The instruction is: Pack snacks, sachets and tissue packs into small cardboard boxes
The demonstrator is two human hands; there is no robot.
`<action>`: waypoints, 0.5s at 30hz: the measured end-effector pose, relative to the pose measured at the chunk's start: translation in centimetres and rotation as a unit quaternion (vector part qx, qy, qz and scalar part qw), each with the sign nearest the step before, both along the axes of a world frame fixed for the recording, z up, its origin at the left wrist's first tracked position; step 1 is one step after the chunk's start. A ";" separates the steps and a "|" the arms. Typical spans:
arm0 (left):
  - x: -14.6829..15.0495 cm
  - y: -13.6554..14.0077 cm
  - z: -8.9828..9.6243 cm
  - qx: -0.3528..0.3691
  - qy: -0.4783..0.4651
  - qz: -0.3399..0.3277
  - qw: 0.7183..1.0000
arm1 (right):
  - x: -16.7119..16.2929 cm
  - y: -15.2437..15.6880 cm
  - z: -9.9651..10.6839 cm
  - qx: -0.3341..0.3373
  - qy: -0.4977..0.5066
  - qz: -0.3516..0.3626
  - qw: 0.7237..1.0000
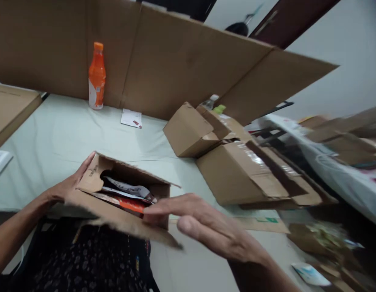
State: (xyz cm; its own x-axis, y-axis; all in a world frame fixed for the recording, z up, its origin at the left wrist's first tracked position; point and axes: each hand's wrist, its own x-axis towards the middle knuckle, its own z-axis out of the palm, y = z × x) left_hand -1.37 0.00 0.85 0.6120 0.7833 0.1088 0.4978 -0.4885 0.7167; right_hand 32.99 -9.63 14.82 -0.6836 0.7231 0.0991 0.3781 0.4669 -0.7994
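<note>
A small open cardboard box (121,209) is tipped toward me, just in front of my body. My left hand (71,182) grips its left side, with most of the fingers hidden behind the wall. Inside lie several flat packets: a grey-and-white packet (127,187) with dark lettering and an orange packet (131,204). My right hand (203,225) reaches over the box's right edge, fingers stretched out and thumb apart. Its fingertips are at the right end of the packets; whether they touch them I cannot tell.
An orange-capped drink bottle (97,79) and a small white packet (131,118) stand and lie near a tall cardboard screen (182,61). Two open cardboard boxes, a smaller box (191,129) and a larger box (236,174), sit at the right on the pale-covered table (66,134).
</note>
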 end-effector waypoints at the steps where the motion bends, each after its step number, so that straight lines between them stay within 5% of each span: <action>1: -0.2 -0.3 0.0 -0.029 -0.013 -0.011 0.999 | 0.0 0.6 0.2 -0.017 -0.009 -0.019 1.000; 4: -0.4 -1.6 0.5 -0.099 -0.061 -0.035 0.993 | -0.2 2.5 0.0 -0.003 -0.094 -0.048 0.994; 7: 0.0 -2.6 1.1 -0.127 -0.098 -0.039 0.986 | -1.6 3.6 -1.4 0.041 -0.206 0.006 0.978; 15: 0.2 -2.9 0.4 -0.099 -0.112 -0.049 0.988 | -5.7 3.8 -5.6 0.095 -0.341 0.010 0.935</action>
State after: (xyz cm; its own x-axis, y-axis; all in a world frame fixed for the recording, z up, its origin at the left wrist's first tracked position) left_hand -1.14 -2.89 1.22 0.6638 0.7410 0.1012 0.2732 -0.3662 0.8895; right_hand 27.31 -5.87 9.21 -0.6479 0.7231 -0.2396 0.7593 0.5883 -0.2781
